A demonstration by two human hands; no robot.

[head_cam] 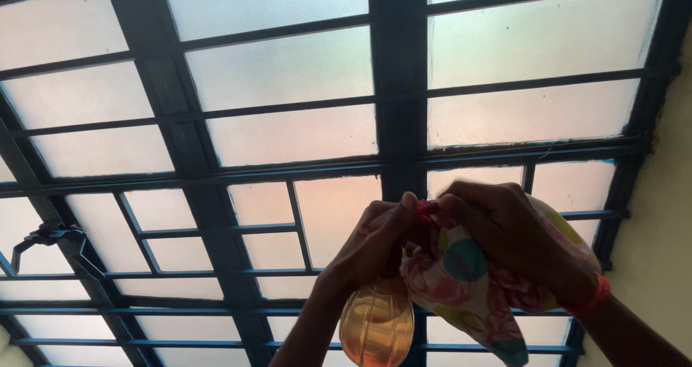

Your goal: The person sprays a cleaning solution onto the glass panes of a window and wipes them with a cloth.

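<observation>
My left hand (371,248) and my right hand (504,237) are raised together in front of a frosted window. Both pinch a bunched piece of flowered cloth (461,280), white with pink, teal and yellow patches, at its top near a small red bit (427,208). The cloth hangs down between my wrists. Below my left hand hangs a translucent orange ribbed object (377,324), shaped like a bulb; how it is attached is hidden. A red band (597,293) circles my right wrist.
A large window (288,129) of frosted panes fills the view, with dark blue metal frame and bars (396,86). A metal window latch (50,236) sits at the left. A pale yellow wall (667,216) runs down the right side.
</observation>
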